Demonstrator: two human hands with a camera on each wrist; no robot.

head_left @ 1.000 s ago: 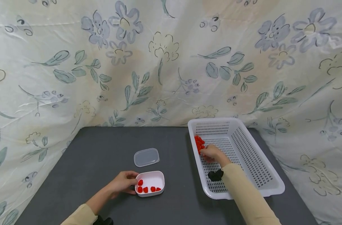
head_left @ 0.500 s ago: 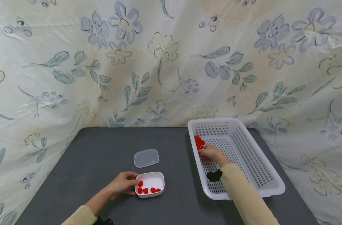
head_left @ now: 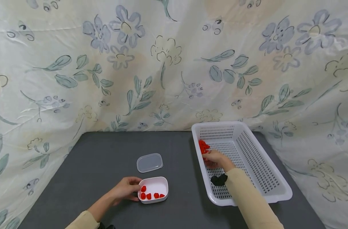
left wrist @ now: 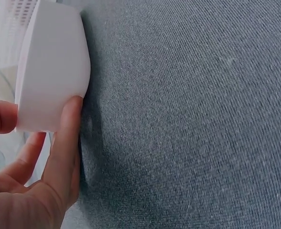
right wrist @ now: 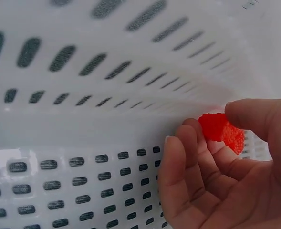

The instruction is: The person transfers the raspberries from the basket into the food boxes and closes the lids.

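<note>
Head view: I saw left hand (head_left: 123, 190) gripping small white box (head_left: 154, 190), five red pieces (head_left: 151, 195) already inside, lid (head_left: 149, 162) off beside it.
Right hand (head_left: 215, 157) was in basket (head_left: 257, 165) at red pile (head_left: 203, 146), more left.
Left wrist: fingers (left wrist: 66, 143) clasped box wall.
Right wrist: right hand pinched red berry (right wrist: 221, 131).

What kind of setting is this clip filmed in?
Probably a makeshift tabletop recording setup, not a real kitchen: a floral sheet hangs as backdrop round a grey cloth-covered table, which holds only a white basket, a small tub and its lid.
</note>
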